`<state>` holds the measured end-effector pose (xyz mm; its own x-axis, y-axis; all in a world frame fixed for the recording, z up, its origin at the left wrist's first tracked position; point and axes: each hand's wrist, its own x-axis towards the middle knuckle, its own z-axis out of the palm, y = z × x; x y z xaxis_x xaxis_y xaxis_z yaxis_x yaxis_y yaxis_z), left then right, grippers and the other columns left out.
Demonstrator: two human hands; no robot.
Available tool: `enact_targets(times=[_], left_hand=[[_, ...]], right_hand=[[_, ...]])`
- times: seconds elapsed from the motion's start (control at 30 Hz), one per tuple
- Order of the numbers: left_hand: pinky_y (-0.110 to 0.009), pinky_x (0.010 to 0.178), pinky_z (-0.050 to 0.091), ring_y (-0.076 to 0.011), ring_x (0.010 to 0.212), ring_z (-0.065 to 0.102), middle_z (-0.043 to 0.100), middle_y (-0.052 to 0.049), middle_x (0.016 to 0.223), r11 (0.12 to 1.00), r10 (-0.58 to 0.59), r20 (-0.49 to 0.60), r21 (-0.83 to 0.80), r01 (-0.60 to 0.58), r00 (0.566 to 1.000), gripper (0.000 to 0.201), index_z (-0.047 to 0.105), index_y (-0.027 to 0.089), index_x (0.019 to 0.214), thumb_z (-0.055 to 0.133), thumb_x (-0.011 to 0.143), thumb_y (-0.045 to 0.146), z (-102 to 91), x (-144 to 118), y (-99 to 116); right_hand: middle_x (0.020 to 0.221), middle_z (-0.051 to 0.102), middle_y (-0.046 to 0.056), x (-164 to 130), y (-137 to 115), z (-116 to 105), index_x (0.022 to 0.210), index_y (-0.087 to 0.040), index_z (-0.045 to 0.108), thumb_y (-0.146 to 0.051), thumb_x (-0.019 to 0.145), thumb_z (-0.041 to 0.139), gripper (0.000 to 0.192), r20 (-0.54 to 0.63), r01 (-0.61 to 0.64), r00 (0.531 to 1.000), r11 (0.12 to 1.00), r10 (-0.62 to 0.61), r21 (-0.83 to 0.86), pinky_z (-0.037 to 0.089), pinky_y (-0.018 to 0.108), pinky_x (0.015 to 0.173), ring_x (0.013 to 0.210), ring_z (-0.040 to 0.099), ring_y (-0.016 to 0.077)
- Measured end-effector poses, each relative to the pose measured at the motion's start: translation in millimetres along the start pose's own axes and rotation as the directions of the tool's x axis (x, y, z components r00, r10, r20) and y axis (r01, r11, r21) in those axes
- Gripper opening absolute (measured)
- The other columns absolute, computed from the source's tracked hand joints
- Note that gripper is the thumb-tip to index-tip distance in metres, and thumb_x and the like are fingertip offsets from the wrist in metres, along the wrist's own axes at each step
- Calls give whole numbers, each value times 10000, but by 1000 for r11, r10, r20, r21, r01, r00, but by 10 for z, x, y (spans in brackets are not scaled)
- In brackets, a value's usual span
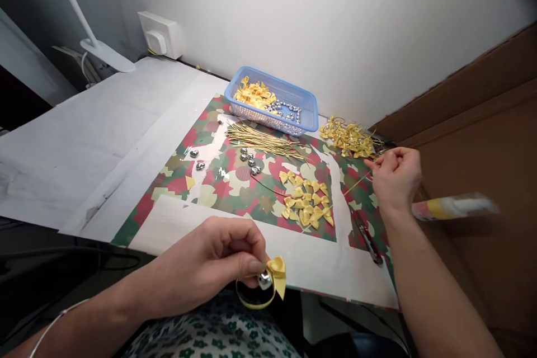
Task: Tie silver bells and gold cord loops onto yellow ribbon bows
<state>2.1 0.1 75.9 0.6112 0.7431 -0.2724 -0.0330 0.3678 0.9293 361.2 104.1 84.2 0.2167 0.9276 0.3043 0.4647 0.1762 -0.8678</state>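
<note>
- The left hand is low and near the body, off the front edge of the table; its fingers are curled shut, pinching a yellow ribbon bow with a small silver bell at its knot; a loop of ribbon hangs below the fingertips.
- The right hand is out over the far right of the patterned mat; its fingers are bent and pinched on a thin gold wire that slants down and left across the mat.
- A heap of finished yellow pieces lies just beyond the right hand, by the wall.
- A pile of loose yellow bows lies mid-mat, between the hands; a cluster of silver bells and a bundle of gold wires lie further back.
- A blue basket stands at the back edge of the mat, holding more bows and bells.
- Dark-handled scissors lie beside the right wrist; a rolled tube of paper pokes out behind that wrist.
</note>
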Motion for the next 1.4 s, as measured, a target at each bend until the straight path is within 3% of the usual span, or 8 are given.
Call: enact_targets(times=[0.17, 0.27, 0.33, 0.57, 0.7, 1.13, 1.27, 1.4], left_hand=[[-242, 517, 443, -139, 602, 558, 646, 8, 707, 924, 164, -131, 368, -106, 978, 171, 663, 209, 866, 535, 976, 189, 33, 32, 24], [-253, 544, 450, -144, 628, 574, 658, 11, 739, 857, 223, -130, 499, -130, 966, 196, 648, 222, 910, 485, 1019, 222, 30, 58, 26], [-247, 600, 496, -148, 688, 633, 695, 13, 797, 828, 255, -119, 539, -153, 960, 176, 647, 238, 963, 486, 1034, 227, 28, 66, 20], [-255, 860, 641, -214, 1110, 734, 725, -22, 1301, 721, 415, -145, 655, -227, 898, 399, 568, 361, 1349, 614, 988, 195, 41, -39, -15], [-293, 948, 629, -249, 1300, 649, 726, -39, 1326, 613, 496, -65, 733, -296, 866, 363, 629, 321, 1231, 577, 971, 73, 77, -45, -3], [-185, 793, 643, -211, 1248, 663, 766, -37, 1105, 635, 486, -135, 734, -242, 864, 225, 676, 267, 1023, 580, 966, 71, 138, 48, 47], [-178, 792, 642, -190, 1136, 714, 775, -41, 1097, 663, 499, -188, 712, -232, 846, 200, 710, 243, 972, 612, 937, 72, 163, 84, 40], [-174, 741, 647, -181, 1047, 743, 764, -48, 1079, 702, 504, -248, 675, -225, 828, 179, 729, 227, 906, 624, 924, 84, 173, 107, 44]], right_hand=[[769, 619, -26, -707, -432, 392, 1026, -223, 637, -416, 1006, 620, 195, 260, -175, 955, 979, 144, 101, 486, 250, 561, 515, 544, 71], [743, 623, -10, -1217, -741, 684, 1089, -211, 656, -394, 1035, 568, 211, 611, -354, 755, 932, 239, 73, 494, 232, 566, 593, 576, 105], [836, 639, 10, -1432, -870, 820, 1062, -210, 668, -379, 1020, 589, 191, 658, -362, 720, 928, 221, 84, 476, 220, 561, 629, 555, 99], [785, 611, -12, -1526, -865, 935, 988, -216, 673, -328, 1026, 582, 149, 532, -416, 807, 886, 256, 204, 403, 207, 531, 631, 501, 93], [810, 625, -2, -1527, -853, 917, 964, -219, 664, -325, 1035, 567, 161, 507, -354, 832, 920, 227, 169, 426, 224, 580, 690, 536, 113], [787, 592, -23, -1527, -831, 903, 974, -235, 650, -299, 1048, 541, 146, 492, -329, 847, 925, 200, 189, 424, 239, 627, 699, 519, 114], [868, 617, -6, -1532, -834, 912, 990, -233, 627, -235, 1051, 522, 122, 465, -191, 877, 975, 118, 112, 460, 249, 679, 776, 563, 128], [1011, 621, 15, -1581, -872, 905, 1099, -247, 611, -107, 1001, 549, 182, 249, 51, 967, 998, -57, 31, 507, 240, 732, 866, 588, 131]])
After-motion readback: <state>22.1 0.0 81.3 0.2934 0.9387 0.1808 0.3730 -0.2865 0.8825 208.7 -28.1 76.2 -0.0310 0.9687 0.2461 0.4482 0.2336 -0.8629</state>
